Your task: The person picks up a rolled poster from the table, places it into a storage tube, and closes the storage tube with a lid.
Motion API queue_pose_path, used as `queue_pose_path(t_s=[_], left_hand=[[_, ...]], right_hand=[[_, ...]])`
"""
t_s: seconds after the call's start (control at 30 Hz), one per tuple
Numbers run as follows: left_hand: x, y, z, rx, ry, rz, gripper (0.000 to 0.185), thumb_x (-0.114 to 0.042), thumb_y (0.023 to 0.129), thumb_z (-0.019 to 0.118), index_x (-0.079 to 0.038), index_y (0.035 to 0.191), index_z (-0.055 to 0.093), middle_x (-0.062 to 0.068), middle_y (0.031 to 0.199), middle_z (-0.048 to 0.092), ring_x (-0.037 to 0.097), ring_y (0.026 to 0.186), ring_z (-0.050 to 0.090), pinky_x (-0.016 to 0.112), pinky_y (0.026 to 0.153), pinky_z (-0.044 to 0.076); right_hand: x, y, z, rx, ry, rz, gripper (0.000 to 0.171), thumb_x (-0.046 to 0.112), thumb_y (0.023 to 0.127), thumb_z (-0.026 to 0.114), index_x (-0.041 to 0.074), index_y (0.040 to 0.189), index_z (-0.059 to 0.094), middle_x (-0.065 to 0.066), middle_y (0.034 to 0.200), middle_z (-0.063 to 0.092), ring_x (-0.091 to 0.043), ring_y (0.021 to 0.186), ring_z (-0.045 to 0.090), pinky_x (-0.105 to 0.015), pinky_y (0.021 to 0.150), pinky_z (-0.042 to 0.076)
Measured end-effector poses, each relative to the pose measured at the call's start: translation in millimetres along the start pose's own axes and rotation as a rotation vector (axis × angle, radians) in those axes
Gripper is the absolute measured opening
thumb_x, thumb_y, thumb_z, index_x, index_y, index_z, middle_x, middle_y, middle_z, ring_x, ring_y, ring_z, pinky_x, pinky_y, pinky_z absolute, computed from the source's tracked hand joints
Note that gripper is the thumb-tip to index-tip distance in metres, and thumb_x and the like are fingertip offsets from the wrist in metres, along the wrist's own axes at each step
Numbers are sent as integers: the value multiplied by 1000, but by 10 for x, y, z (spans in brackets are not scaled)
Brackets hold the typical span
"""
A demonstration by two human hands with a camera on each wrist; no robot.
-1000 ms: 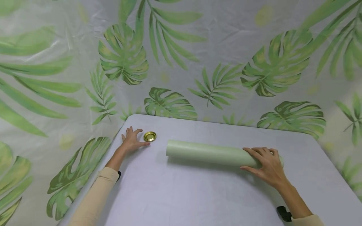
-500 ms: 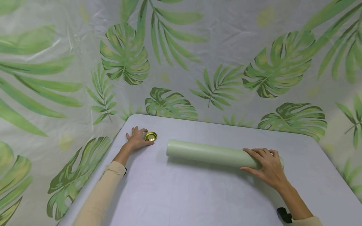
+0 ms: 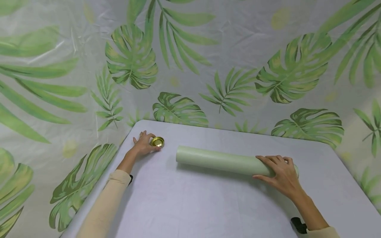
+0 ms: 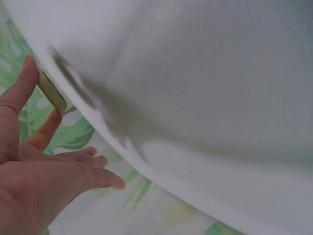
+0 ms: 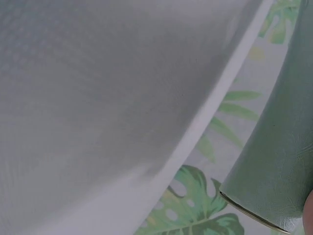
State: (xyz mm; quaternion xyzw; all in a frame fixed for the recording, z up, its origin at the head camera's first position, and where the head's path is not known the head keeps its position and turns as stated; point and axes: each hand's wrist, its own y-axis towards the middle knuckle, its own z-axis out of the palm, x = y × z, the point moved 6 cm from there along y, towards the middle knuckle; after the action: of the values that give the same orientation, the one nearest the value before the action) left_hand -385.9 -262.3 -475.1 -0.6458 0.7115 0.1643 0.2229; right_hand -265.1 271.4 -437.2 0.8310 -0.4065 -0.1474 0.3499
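My left hand [image 3: 142,144] pinches a round gold lid [image 3: 157,142] by its edge, its hollow side facing up in the head view. The left wrist view shows the lid [image 4: 52,92] edge-on between thumb and index finger, the other fingers spread. A long pale green cardboard tube [image 3: 215,160] lies crosswise, its left end close to the lid. My right hand [image 3: 281,173] holds it near the right end, thumb on the near side and fingers over the top. In the right wrist view the tube [image 5: 276,147] shows a thin gold rim at its end.
A white cloth-covered table [image 3: 190,205] lies beneath both hands. Behind it and to the left hangs a pale sheet [image 3: 184,76] printed with green leaves, meeting the table's far and left edges.
My left hand has moved right to the lid, closed thumb and finger on its edge, and shifted it slightly up and left. My right hand and the tube have barely moved.
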Motion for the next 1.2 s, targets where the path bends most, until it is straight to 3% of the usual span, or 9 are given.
queue_pose_path(t_s=[0.27,0.47,0.63,0.8,0.93,1.1,1.2], left_hand=[[-132,-242,-171,-37,-226,62,69,-35,94,78,-4,148,51,33,169,12,54,157,5,79,119,-3],[-181,-447,-180,17,-443,74,70,-40,95,76,-11,153,48,20,173,15,47,160,7,71,124,14],[-290,-563,-155,69,-559,110,64,-37,98,73,-8,151,50,18,170,28,46,160,11,68,125,15],[-407,-632,-84,119,-709,126,60,-25,102,69,0,150,46,22,166,34,41,160,19,61,127,19],[-450,-629,37,163,-810,130,58,-21,103,66,3,151,45,22,162,40,39,155,32,57,127,26],[-458,-609,163,165,-850,124,57,-21,104,65,4,150,46,23,159,44,40,148,43,54,125,30],[-476,-604,210,167,-858,130,56,-20,104,64,4,151,45,25,159,43,40,149,41,53,125,31]], right_hand=[[-9,24,5,-14,5,15,81,79,76,69,17,128,73,-14,104,74,-37,93,65,-58,85,39],[8,51,10,-21,15,14,77,64,68,84,17,128,73,-13,105,75,-35,92,64,-56,84,37],[20,61,19,-14,31,31,78,51,60,90,17,128,73,-13,105,74,-34,92,62,-55,84,36],[32,82,35,-11,41,35,78,51,60,90,17,127,72,-12,106,74,-34,93,62,-54,84,36],[49,100,42,-29,51,29,76,62,66,86,17,126,73,-12,105,75,-33,92,62,-54,84,36],[69,107,50,-32,63,26,76,65,68,84,17,126,73,-11,106,75,-32,92,62,-54,85,36],[75,117,51,-35,63,20,76,71,73,78,17,126,73,-11,106,75,-32,92,62,-55,85,37]])
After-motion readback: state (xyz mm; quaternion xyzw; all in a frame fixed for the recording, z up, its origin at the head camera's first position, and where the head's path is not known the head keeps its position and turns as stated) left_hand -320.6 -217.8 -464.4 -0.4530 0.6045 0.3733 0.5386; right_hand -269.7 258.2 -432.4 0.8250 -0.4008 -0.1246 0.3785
